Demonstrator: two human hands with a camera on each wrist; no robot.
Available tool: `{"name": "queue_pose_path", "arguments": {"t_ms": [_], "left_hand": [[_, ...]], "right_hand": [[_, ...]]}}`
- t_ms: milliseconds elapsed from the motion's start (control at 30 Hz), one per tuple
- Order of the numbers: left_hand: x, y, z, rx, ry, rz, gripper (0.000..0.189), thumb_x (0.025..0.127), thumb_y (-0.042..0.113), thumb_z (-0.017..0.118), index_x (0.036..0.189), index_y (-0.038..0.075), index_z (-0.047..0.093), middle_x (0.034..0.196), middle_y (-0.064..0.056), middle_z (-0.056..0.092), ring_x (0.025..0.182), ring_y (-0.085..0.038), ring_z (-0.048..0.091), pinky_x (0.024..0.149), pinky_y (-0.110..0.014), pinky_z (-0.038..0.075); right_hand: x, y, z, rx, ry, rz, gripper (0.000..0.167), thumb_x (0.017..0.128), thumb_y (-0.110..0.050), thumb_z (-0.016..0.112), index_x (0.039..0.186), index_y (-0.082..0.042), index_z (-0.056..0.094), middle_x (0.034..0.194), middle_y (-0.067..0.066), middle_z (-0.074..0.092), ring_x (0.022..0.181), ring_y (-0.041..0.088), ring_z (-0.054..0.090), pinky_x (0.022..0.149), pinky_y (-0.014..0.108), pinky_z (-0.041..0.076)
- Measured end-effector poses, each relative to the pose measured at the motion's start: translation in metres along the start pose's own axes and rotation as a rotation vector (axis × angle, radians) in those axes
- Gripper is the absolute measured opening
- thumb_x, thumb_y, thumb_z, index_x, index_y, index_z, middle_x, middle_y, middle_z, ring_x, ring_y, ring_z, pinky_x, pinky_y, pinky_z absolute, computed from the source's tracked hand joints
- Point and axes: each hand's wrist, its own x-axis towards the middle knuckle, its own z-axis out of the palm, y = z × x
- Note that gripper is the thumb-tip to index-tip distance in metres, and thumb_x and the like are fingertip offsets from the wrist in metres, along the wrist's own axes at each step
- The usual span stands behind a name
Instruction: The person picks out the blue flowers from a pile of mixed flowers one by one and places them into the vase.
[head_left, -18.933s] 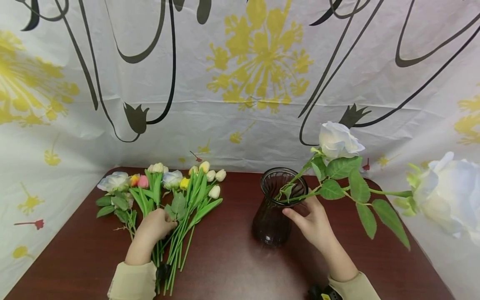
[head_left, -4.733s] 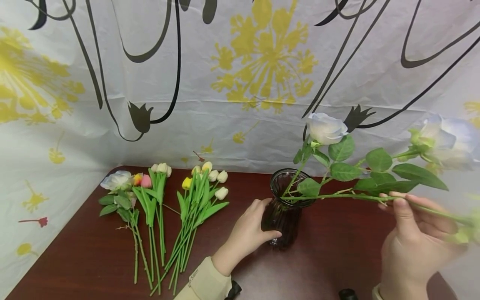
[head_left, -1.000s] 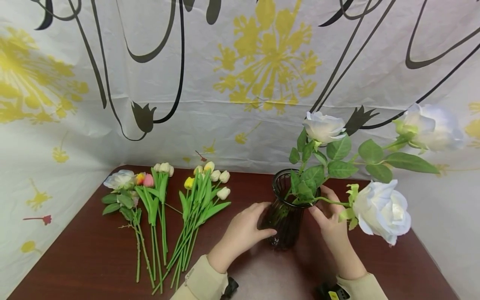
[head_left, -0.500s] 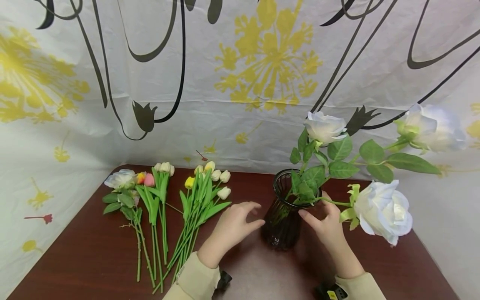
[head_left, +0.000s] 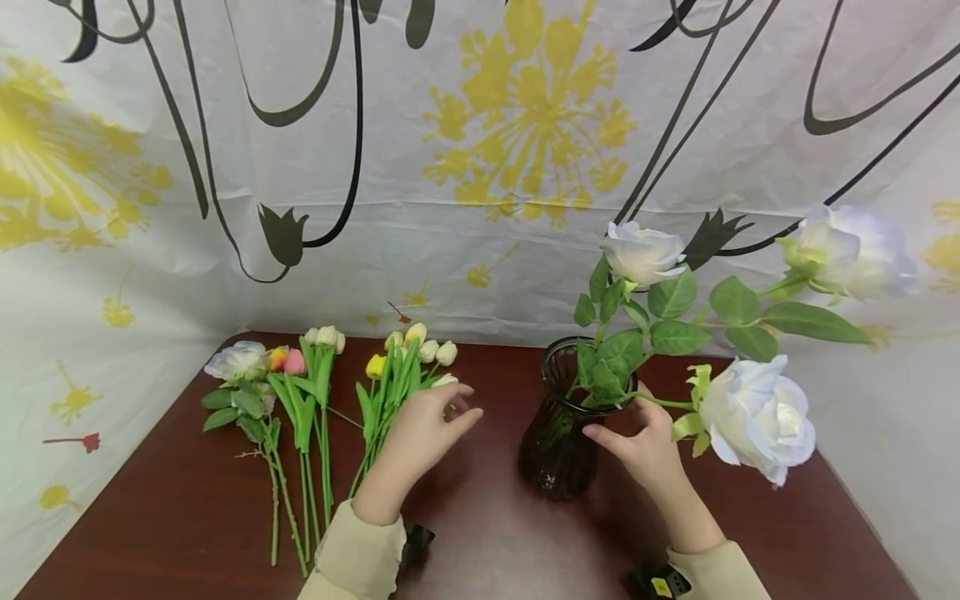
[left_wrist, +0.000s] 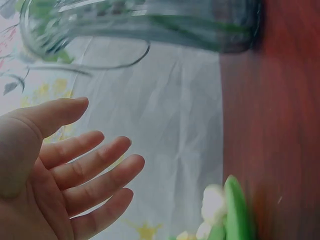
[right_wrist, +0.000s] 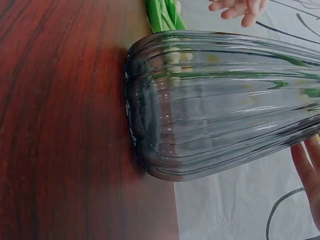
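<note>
A dark ribbed glass vase stands upright on the table, with three pale white-blue roses leaning right out of its mouth: a rear rose, a far-right rose and a low front rose. My right hand holds the vase's neck, thumb in front, fingers partly hidden behind; its fingers show at the glass in the right wrist view. Between the vase and a bunch of white and yellow tulips is my left hand, fingers loosely bent and nothing in them, overlapping the tulip stems.
At the left of the brown table lie pink and orange tulips, another cluster of white tulips and a pale rose with leafy stems. A patterned white cloth hangs behind and at the sides.
Over the last second my left hand has let go of the vase and moved left towards the tulips. Earlier, my right hand held the third rose's stem; that rose now stands in the vase.
</note>
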Motion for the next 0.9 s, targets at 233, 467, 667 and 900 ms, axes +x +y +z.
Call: {"name": "queue_pose_path", "arguments": {"t_ms": [233, 467, 667, 900], "left_hand": [[-0.004, -0.01, -0.025, 0.003, 0.118, -0.052, 0.025, 0.089, 0.026, 0.07, 0.109, 0.011, 0.071, 0.082, 0.006, 0.068, 0.072, -0.01, 0.062, 0.065, -0.033, 0.05], [-0.012, -0.022, -0.045, 0.034, 0.178, -0.106, 0.026, 0.09, 0.027, 0.069, 0.109, 0.01, 0.071, 0.081, 0.003, 0.068, 0.069, -0.011, 0.06, 0.062, -0.034, 0.05], [-0.023, -0.034, -0.059, 0.088, 0.22, -0.141, 0.024, 0.09, 0.025, 0.069, 0.107, 0.008, 0.071, 0.082, -0.001, 0.068, 0.071, -0.016, 0.062, 0.062, -0.038, 0.05], [-0.036, -0.048, -0.073, 0.145, 0.231, -0.164, 0.023, 0.091, 0.024, 0.067, 0.104, 0.005, 0.071, 0.077, 0.0, 0.066, 0.06, -0.012, 0.055, 0.057, -0.034, 0.045]], "right_hand": [[0.001, 0.0, 0.0, 0.027, -0.011, -0.03, 0.051, 0.067, 0.005, 0.082, 0.115, 0.0, 0.065, 0.105, -0.019, 0.062, 0.1, -0.002, 0.057, 0.082, 0.014, 0.043], [0.001, -0.001, 0.0, 0.022, -0.017, -0.019, 0.049, 0.069, 0.002, 0.082, 0.115, -0.001, 0.066, 0.106, -0.018, 0.062, 0.101, -0.001, 0.056, 0.082, 0.015, 0.043], [0.001, -0.002, 0.0, 0.031, -0.023, -0.035, 0.051, 0.07, 0.001, 0.082, 0.118, -0.002, 0.065, 0.109, -0.017, 0.062, 0.104, -0.001, 0.056, 0.085, 0.015, 0.042], [0.001, -0.001, -0.001, 0.018, -0.023, -0.037, 0.049, 0.071, -0.001, 0.082, 0.117, -0.001, 0.065, 0.11, -0.01, 0.064, 0.104, 0.0, 0.056, 0.085, 0.015, 0.042]]}}
